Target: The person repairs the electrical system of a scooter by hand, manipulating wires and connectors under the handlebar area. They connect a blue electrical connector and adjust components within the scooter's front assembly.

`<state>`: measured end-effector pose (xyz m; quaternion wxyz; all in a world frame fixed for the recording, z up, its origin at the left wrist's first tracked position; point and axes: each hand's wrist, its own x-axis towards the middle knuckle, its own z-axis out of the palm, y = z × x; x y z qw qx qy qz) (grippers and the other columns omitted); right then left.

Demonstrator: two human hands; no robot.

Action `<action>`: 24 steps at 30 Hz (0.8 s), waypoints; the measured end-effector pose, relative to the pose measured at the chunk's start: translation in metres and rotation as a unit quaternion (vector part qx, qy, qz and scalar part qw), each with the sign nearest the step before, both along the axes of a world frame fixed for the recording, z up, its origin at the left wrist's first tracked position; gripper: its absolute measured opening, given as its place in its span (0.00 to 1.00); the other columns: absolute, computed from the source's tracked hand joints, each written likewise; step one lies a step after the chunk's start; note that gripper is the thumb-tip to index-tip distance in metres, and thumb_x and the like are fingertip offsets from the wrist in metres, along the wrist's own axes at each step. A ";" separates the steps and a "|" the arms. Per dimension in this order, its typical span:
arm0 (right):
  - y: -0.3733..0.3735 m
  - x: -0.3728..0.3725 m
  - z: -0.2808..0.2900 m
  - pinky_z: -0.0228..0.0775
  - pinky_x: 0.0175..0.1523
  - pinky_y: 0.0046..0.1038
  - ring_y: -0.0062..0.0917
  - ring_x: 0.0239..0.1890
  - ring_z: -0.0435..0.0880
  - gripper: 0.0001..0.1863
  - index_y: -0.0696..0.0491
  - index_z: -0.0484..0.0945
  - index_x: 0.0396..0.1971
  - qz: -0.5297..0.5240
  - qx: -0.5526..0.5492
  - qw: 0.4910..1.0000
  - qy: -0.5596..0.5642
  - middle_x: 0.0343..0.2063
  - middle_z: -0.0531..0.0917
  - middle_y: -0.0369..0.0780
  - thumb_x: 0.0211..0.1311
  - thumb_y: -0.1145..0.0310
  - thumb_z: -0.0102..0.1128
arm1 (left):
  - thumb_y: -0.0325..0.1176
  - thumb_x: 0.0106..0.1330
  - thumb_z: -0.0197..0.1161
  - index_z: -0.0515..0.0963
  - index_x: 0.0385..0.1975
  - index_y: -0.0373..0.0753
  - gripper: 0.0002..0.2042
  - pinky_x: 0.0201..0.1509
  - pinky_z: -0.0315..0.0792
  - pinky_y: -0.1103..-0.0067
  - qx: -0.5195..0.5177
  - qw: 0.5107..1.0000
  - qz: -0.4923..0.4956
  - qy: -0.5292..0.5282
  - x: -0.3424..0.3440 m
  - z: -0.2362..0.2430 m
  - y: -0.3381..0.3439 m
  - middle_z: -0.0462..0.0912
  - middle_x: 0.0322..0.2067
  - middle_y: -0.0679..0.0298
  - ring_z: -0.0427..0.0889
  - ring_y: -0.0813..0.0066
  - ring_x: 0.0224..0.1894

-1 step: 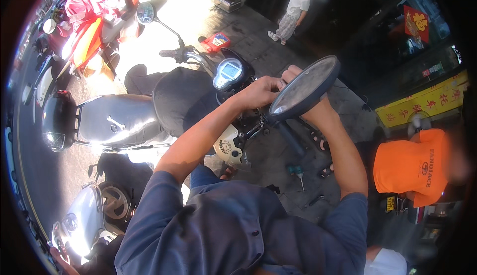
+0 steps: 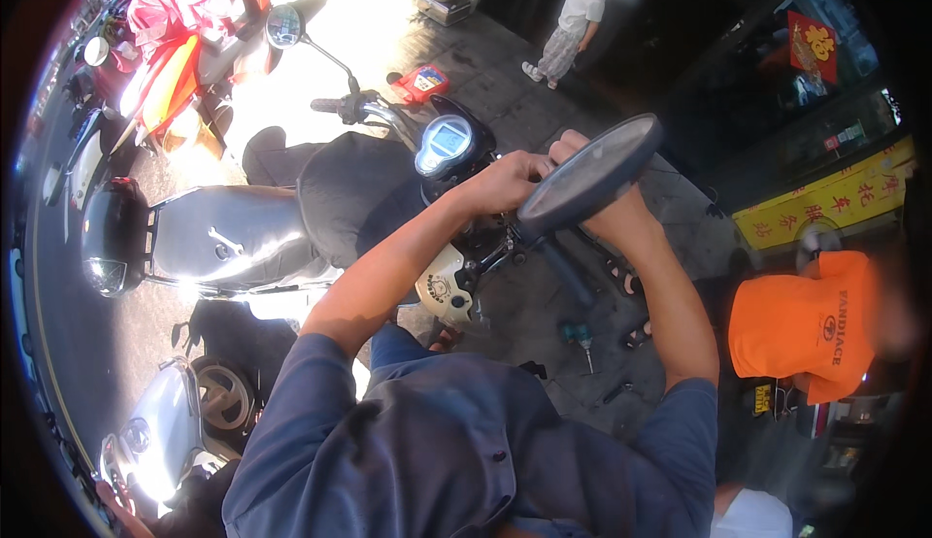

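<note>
At the front of a scooter, my left hand (image 2: pixel 505 183) reaches in beside the round lit dashboard (image 2: pixel 445 145), its fingers bent and closed. My right hand (image 2: pixel 571 144) comes from the other side, its curled fingers showing past the far edge of a round black rear-view mirror (image 2: pixel 592 174). The mirror stands between the camera and both hands' fingertips, so whatever they grip is hidden. Below the mirror a black handlebar grip (image 2: pixel 568 271) points toward me. On the grey scooter seat (image 2: pixel 189 232) lies a silver wrench (image 2: pixel 226 245).
A teal power drill (image 2: pixel 577 336) and a dark hand tool (image 2: pixel 618 392) lie on the paving. A person in an orange shirt (image 2: pixel 801 329) is at the right; a small person in white (image 2: pixel 575 23) stands beyond. A red container (image 2: pixel 422 84) sits past the handlebar. A silver scooter (image 2: pixel 160 431) is lower left.
The mirror has tilted slightly and shifted a little to the left. Both hands stay in nearly the same place behind it.
</note>
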<state>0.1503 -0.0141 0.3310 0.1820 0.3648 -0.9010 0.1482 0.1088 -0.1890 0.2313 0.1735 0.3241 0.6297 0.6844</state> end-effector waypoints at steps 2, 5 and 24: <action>-0.002 0.005 0.004 0.67 0.36 0.39 0.40 0.32 0.78 0.12 0.53 0.73 0.30 0.007 0.021 0.999 0.025 0.30 0.74 0.41 0.53 0.67 0.69 | 0.31 0.68 0.67 0.83 0.39 0.29 0.10 0.42 0.73 0.79 -0.057 0.998 -0.012 0.019 0.003 0.012 -0.005 0.84 0.32 0.68 0.78 0.84 0.36; -0.013 -0.009 0.014 0.73 0.38 0.44 0.46 0.30 0.84 0.23 0.58 0.81 0.25 -0.056 0.122 0.990 -0.031 0.24 0.83 0.48 0.61 0.50 0.66 | 0.38 0.68 0.70 0.84 0.39 0.30 0.14 0.42 0.74 0.78 -0.017 1.000 -0.012 -0.003 0.006 0.014 -0.003 0.86 0.33 0.65 0.80 0.82 0.37; 0.006 0.024 -0.007 0.75 0.43 0.30 0.26 0.38 0.83 0.08 0.54 0.77 0.41 -0.024 -0.073 0.996 -0.041 0.32 0.81 0.41 0.71 0.65 0.61 | 0.33 0.64 0.71 0.84 0.44 0.35 0.12 0.53 0.74 0.77 -0.103 0.991 -0.050 -0.062 -0.009 0.014 -0.006 0.85 0.38 0.66 0.80 0.80 0.46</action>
